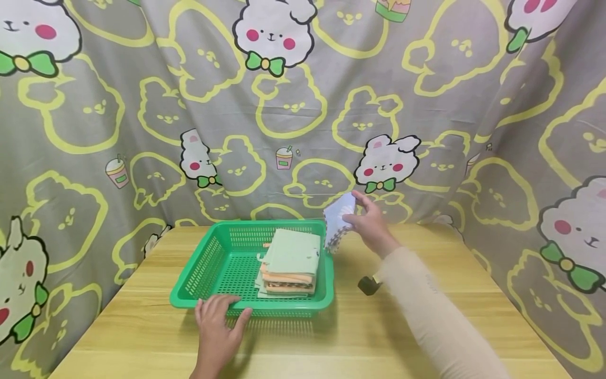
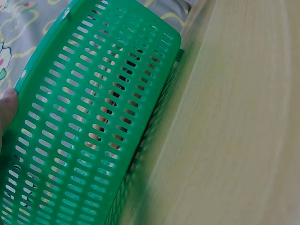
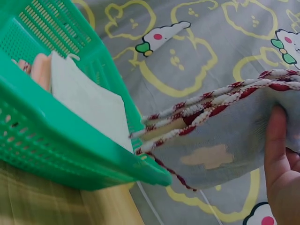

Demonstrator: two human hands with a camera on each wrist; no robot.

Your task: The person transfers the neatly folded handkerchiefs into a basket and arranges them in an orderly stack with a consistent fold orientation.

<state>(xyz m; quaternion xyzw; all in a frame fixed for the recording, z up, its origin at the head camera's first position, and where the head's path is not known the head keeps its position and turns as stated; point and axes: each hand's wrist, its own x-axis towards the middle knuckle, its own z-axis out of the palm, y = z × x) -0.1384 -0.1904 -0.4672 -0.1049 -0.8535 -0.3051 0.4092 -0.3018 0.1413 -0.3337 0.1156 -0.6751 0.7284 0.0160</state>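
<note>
A green plastic basket with slotted walls stands on the wooden table. My left hand grips its near rim, fingers over the edge; the thumb lies against the outer wall in the left wrist view. A stack of folded cloths, pale green on top with orange and patterned layers below, sits in the basket's right half. Beyond the right rim, my right hand pinches a folded light-blue cloth between thumb and fingers. Red-and-white braided trim runs along its layered edges, which overlap the basket rim in the right wrist view.
The wooden table extends in front of the basket and to its right. A grey curtain with yellow outlines and white cartoon animals hangs behind and at both sides. A small black object shows under my right wrist.
</note>
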